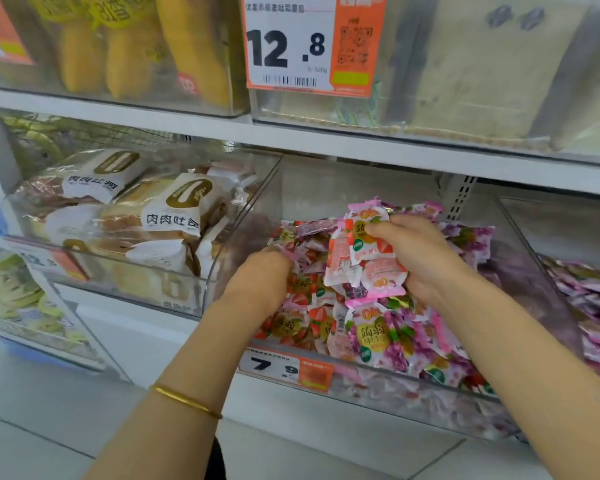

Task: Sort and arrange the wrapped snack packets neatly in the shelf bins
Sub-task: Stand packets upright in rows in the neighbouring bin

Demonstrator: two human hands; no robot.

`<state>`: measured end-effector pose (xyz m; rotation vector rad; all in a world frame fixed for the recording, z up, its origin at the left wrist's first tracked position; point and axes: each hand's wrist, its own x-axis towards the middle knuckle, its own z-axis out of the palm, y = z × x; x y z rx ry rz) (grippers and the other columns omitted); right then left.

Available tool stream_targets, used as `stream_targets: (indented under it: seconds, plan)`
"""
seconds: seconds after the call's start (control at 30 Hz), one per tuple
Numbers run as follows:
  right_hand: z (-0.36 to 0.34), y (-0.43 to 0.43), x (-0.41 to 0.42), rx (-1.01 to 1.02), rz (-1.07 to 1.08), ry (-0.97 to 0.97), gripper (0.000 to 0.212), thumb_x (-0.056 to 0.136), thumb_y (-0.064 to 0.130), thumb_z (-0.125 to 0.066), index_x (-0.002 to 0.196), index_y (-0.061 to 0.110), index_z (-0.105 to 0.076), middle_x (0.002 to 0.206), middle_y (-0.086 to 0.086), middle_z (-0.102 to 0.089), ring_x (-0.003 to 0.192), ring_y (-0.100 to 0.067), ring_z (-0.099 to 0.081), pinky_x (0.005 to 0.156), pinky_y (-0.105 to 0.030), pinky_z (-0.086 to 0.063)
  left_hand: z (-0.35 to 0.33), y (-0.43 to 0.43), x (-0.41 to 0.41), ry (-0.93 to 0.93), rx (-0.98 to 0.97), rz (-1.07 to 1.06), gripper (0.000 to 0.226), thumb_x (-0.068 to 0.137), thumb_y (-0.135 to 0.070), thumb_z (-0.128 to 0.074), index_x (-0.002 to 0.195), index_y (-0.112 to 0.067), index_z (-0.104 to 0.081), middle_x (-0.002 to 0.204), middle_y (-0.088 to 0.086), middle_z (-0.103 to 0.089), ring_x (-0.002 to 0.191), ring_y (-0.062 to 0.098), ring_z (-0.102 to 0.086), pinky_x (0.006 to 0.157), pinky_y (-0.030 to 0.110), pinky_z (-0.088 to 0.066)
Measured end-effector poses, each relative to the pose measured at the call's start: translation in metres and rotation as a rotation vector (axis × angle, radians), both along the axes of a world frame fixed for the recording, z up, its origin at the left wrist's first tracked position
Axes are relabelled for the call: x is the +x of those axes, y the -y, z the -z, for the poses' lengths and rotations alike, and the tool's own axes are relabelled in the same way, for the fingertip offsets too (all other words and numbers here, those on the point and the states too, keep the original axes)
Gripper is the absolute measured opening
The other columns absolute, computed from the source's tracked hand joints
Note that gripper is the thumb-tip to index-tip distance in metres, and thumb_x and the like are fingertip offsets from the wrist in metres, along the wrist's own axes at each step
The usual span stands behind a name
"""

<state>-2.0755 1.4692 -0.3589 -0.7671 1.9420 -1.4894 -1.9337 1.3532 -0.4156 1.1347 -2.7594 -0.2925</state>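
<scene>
Pink-and-white wrappers are what you've got bunched up right now. Your right hand (420, 258) has its grip clamped round a bunch of packets (364, 268), fingers and thumb curled onto them. The bundle sits lifted just above the pile in the clear bin (222, 265).

The heap of loose packets (378, 337) fills that bin from wall to wall. Strawberry-red prints are mostly toward the bin's left side, grape-purple ones toward its right and front.

Your left hand (264, 275) is down in the bin's left part, knuckles up, with the fingers buried in the wrappers. Honestly, I can't tell whether that grip is closed on anything or just resting there. You've also got a gold bangle (184, 400) on that forearm, out in front of the bin.

Round the bin:
- An orange-and-white price tag (284, 367) reading 7.9 is stuck on its front wall, at the lower left corner.
- Just beside the bin's left wall is another clear box of bread packs (118, 209), with white labels and gold ovals.
- Right of the bin, a neighbouring box holds more purple packets (589, 299).
- Above the bin runs a white shelf board (326, 143), and over that hangs a big 12.8 tag (291, 43).
- Some yellow packs (136, 53) sit up and to the left of the bin.
</scene>
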Motion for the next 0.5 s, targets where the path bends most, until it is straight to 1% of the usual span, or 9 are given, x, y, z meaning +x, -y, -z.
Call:
stream_targets:
  seconds: [0.07,0.13,0.23,0.27,0.3,0.37,0.4,0.47,0.5]
  plan:
    - [-0.001,0.007,0.002,-0.013,-0.014,0.002,0.015,0.088,0.015,-0.061,0.073,0.011,-0.057,0.072,-0.003,-0.053,0.074,-0.018,-0.055,0.071,-0.034,-0.044,-0.005,-0.002,0.006,-0.132,0.003,-0.012,0.037,0.087,0.004,-0.046,0.118,-0.008,-0.063,0.127,0.011,-0.054,0.119,0.027,-0.051,0.100,0.031,-0.041]
    - [-0.002,0.016,0.006,-0.005,-0.028,-0.007,0.020,0.086,0.013,-0.061,0.068,0.010,-0.053,0.069,-0.005,-0.049,0.069,-0.020,-0.051,0.066,-0.032,-0.040,-0.015,-0.006,0.013,-0.320,0.022,-0.062,0.038,0.090,0.004,-0.045,0.122,-0.008,-0.060,0.127,0.011,-0.056,0.118,0.026,-0.052,0.097,0.029,-0.040]
    - [-0.002,0.028,0.011,0.029,-0.054,-0.131,0.019,0.085,0.013,-0.058,0.070,0.013,-0.046,0.067,-0.008,-0.037,0.063,-0.020,-0.039,0.059,-0.027,-0.029,-0.028,-0.015,0.021,-0.559,0.184,-0.118,0.034,0.094,-0.003,-0.046,0.125,-0.011,-0.057,0.123,0.007,-0.060,0.104,0.020,-0.060,0.089,0.028,-0.047]
    - [-0.003,0.032,0.013,0.052,-0.058,-0.221,0.026,0.086,0.014,-0.055,0.065,0.014,-0.041,0.062,-0.006,-0.033,0.057,-0.018,-0.035,0.053,-0.025,-0.026,-0.030,-0.017,0.023,-0.600,0.231,-0.121,0.034,0.095,-0.004,-0.046,0.126,-0.011,-0.056,0.122,0.006,-0.061,0.102,0.020,-0.061,0.089,0.030,-0.048]
    - [-0.003,0.036,0.015,0.075,-0.062,-0.326,0.033,0.087,0.015,-0.053,0.060,0.014,-0.036,0.057,-0.002,-0.030,0.051,-0.016,-0.031,0.047,-0.024,-0.022,-0.031,-0.018,0.024,-0.630,0.268,-0.121,0.034,0.095,-0.004,-0.047,0.127,-0.011,-0.054,0.124,0.006,-0.060,0.105,0.020,-0.061,0.093,0.033,-0.049]
    - [-0.002,0.048,0.025,0.143,-0.072,-0.525,0.040,0.090,0.019,-0.050,0.053,0.015,-0.035,0.051,0.001,-0.032,0.045,-0.014,-0.031,0.039,-0.022,-0.024,-0.030,-0.017,0.025,-0.675,0.322,-0.131,0.037,0.094,-0.003,-0.047,0.131,-0.010,-0.050,0.129,0.007,-0.057,0.115,0.019,-0.056,0.101,0.037,-0.045]
    - [0.000,0.056,0.031,0.195,-0.088,-0.588,0.041,0.091,0.021,-0.049,0.053,0.015,-0.037,0.052,0.001,-0.035,0.045,-0.014,-0.035,0.040,-0.022,-0.027,-0.029,-0.016,0.025,-0.684,0.330,-0.137,0.039,0.095,-0.002,-0.046,0.133,-0.010,-0.048,0.131,0.006,-0.055,0.119,0.018,-0.054,0.103,0.037,-0.044]
    - [0.009,0.072,0.045,0.271,-0.158,-0.581,0.039,0.093,0.024,-0.049,0.056,0.014,-0.040,0.055,0.000,-0.039,0.048,-0.015,-0.039,0.044,-0.025,-0.029,-0.026,-0.017,0.024,-0.666,0.313,-0.148,0.042,0.095,-0.003,-0.044,0.136,-0.010,-0.043,0.132,0.006,-0.054,0.121,0.018,-0.051,0.104,0.034,-0.042]
    - [0.012,0.078,0.050,0.288,-0.191,-0.517,0.038,0.093,0.024,-0.051,0.058,0.015,-0.039,0.056,0.000,-0.038,0.049,-0.014,-0.039,0.043,-0.026,-0.027,-0.024,-0.018,0.024,-0.647,0.310,-0.149,0.043,0.095,-0.003,-0.043,0.137,-0.010,-0.041,0.131,0.007,-0.055,0.120,0.019,-0.051,0.102,0.032,-0.042]
